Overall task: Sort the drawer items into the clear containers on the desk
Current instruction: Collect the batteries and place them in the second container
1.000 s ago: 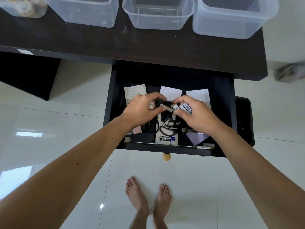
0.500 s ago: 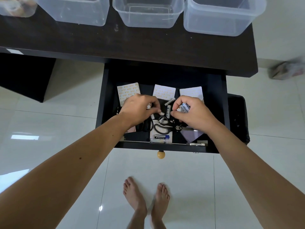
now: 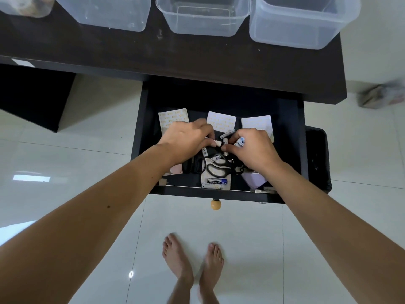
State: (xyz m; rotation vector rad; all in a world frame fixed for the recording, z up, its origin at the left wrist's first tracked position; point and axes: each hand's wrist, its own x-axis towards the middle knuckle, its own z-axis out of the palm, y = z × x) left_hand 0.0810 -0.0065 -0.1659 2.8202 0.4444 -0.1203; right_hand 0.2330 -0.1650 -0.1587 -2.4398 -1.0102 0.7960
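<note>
The black drawer stands pulled out under the desk. Both hands are inside it over a heap of small batteries. My left hand is closed around white batteries, one end poking out by the fingertips. My right hand holds a bundle of white-and-blue batteries and pinches another one. A loose battery lies between the hands. Black-handled scissors lie below the hands, and a blue battery rests on a card at the drawer front. Three white paper sheets lie at the back.
Three clear containers stand in a row on the dark desk, and a fourth with brownish contents is at the far left. A black bin stands right of the drawer. My bare feet are on the white tiles.
Both hands stay in the drawer and have shifted slightly among the batteries, the right fingers now pinching one near the left hand. The camera view has moved a little.
</note>
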